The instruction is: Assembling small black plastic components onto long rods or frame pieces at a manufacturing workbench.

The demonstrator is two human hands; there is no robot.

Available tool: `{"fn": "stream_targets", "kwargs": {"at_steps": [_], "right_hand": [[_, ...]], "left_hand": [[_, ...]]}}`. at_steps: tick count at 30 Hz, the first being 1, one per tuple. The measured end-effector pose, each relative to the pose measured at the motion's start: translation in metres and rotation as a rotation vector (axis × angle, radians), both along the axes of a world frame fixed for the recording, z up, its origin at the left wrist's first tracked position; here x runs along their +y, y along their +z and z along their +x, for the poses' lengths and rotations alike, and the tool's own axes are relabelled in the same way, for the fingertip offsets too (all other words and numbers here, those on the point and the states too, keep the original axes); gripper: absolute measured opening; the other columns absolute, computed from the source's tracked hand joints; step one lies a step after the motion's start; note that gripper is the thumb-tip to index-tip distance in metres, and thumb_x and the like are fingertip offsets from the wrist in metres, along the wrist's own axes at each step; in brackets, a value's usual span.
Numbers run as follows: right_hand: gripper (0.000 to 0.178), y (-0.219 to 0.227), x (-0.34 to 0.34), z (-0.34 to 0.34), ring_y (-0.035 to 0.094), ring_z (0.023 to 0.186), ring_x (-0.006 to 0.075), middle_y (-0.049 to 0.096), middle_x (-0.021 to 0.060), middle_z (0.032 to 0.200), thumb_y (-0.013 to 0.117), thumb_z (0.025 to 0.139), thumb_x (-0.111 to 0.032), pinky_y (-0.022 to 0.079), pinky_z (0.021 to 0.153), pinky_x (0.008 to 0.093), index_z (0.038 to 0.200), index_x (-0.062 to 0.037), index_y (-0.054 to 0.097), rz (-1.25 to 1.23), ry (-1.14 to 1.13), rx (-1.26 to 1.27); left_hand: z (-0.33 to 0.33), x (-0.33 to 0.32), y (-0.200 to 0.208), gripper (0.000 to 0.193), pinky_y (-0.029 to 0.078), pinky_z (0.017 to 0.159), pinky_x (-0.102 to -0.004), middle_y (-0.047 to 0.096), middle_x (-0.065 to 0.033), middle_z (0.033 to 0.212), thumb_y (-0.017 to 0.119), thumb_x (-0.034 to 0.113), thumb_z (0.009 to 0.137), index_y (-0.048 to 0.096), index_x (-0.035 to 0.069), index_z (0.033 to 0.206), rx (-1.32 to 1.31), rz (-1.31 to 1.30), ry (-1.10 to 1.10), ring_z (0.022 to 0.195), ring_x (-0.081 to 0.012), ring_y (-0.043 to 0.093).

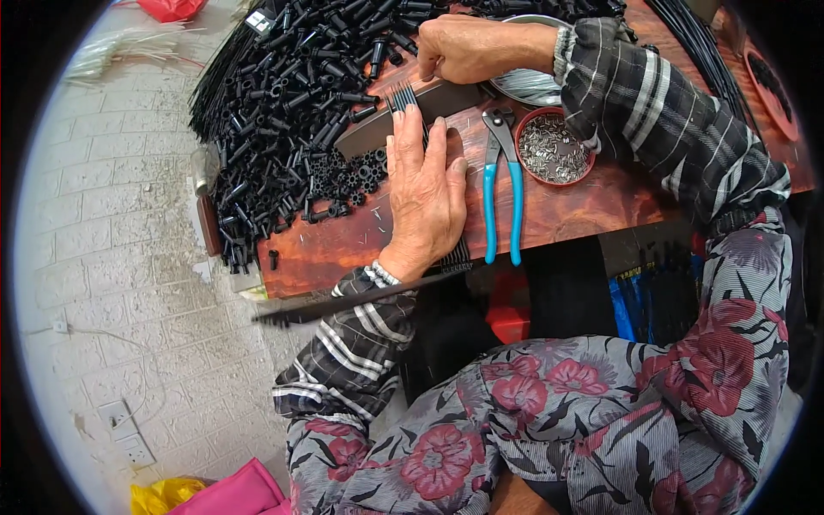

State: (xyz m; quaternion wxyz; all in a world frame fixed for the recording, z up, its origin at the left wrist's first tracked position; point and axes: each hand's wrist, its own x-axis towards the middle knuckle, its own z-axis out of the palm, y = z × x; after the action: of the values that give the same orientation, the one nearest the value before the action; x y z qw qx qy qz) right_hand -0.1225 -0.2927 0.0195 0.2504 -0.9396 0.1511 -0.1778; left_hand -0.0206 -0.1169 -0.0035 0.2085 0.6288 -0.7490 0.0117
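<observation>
My left hand (421,193) lies with fingers stretched out over a row of thin black rods (402,96). Their tips poke out past its fingertips, across a long brown bar (365,136). Below the palm, the other ends of the rods (457,256) show at the table edge. Beyond the bar's far side, my right hand (463,53) is closed, its fingers curled downward; what they hold, if anything, is hidden. Blue-handled pliers (503,184) rest right of my left hand, beside a red dish (590,163) of small metal sleeves (554,148).
Black plastic tubular parts (283,103) are heaped across the table's left and back. A round metal bowl (536,86) sits partly behind my right forearm. Long black rods (704,51) lie at the right. A blurred dark strip (360,300) crosses my left sleeve. Pink and yellow bags (232,493) lie lower left.
</observation>
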Motion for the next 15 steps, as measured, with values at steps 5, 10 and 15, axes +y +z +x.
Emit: {"fn": "stream_targets", "kwargs": {"at_steps": [5,10,15], "right_hand": [[0.023,0.011,0.007,0.005,0.063,0.074,0.0264,0.063,0.0183,0.077,0.052,0.064,0.006,0.049,0.064,0.0321,0.082,0.002,0.066,0.038,-0.013,-0.002],[0.014,0.006,0.004,0.012,0.063,0.068,0.026,0.063,0.0169,0.071,0.057,0.067,-0.002,0.048,0.06,0.0334,0.077,0.0032,0.065,0.048,-0.04,0.022],[0.02,0.018,0.008,0.032,0.062,0.066,0.0264,0.062,0.0167,0.068,0.064,0.069,-0.015,0.048,0.058,0.0336,0.076,0.0034,0.063,0.118,-0.111,0.046]], "left_hand": [[0.002,0.001,0.002,0.041,0.017,0.102,-0.0491,0.024,-0.0273,0.132,0.046,0.015,0.084,0.041,-0.005,0.119,0.017,0.006,-0.005,0.125,-0.0427,0.021],[0.0,-0.002,0.002,0.041,0.017,0.101,-0.05,0.024,-0.0279,0.132,0.047,0.015,0.083,0.041,-0.005,0.119,0.02,0.001,-0.012,0.124,-0.043,0.021],[0.004,0.004,0.008,0.041,0.017,0.101,-0.05,0.025,-0.0279,0.131,0.048,0.015,0.083,0.041,-0.004,0.119,0.0,-0.02,0.017,0.124,-0.0426,0.022]]}}
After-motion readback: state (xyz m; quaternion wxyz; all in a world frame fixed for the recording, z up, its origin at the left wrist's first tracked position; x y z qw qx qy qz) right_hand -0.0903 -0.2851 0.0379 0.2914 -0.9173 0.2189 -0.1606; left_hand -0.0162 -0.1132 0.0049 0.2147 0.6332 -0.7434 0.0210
